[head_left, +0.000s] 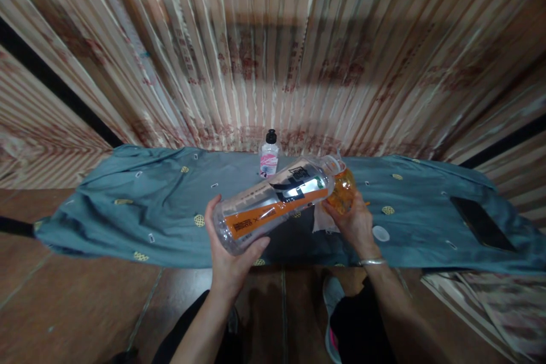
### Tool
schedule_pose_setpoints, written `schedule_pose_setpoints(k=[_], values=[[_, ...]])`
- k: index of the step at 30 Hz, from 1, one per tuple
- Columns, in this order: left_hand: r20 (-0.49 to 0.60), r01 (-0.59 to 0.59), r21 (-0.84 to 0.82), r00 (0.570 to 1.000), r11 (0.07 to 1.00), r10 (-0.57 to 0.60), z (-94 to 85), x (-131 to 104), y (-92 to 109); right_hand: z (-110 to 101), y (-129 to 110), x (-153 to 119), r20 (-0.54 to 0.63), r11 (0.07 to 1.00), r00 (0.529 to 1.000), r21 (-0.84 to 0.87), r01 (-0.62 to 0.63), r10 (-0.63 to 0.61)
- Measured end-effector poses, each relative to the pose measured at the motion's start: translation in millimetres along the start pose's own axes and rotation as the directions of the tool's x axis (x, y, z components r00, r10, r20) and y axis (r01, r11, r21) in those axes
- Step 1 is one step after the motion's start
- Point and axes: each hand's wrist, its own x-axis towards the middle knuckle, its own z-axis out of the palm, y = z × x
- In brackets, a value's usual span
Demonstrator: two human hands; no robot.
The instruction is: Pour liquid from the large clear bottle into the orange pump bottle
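Observation:
My left hand (232,259) is closed around the base of a large clear plastic bottle (273,199) with an orange and black label. The bottle is tilted, its uncapped mouth up and to the right. My right hand (352,219) grips a small amber container (343,190) right by that mouth. Whether the two touch I cannot tell. Some white tissue-like material (323,220) shows below the amber container. Behind the large bottle stands a small clear bottle (269,156) with a black cap and pink label. A round white cap (381,233) lies beside my right wrist.
A narrow bench or table with a teal patterned cloth (170,205) runs across the view. A dark phone (482,222) lies at its right end. Striped curtains (273,57) hang behind, with black poles (60,82) at the sides.

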Motion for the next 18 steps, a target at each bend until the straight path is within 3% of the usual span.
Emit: schedule_pose_setpoints(k=[6,10,18], values=[[-0.016,0.026,-0.099,0.999,0.995,-0.028,0.2,-1.9,3.6,1.8,0.1,0.0,-0.018,0.999,0.999,-0.017,0.034,-0.035],[0.005,0.034,-0.084,0.999,0.996,-0.034,-2.2,-0.4,-0.3,2.1,2.3,-0.3,-0.012,0.998,0.998,-0.025,0.057,-0.057],[-0.054,-0.007,-0.082,0.999,0.997,0.003,0.1,0.0,-2.7,3.4,5.0,-1.1,-0.023,0.997,0.997,-0.027,0.077,-0.077]])
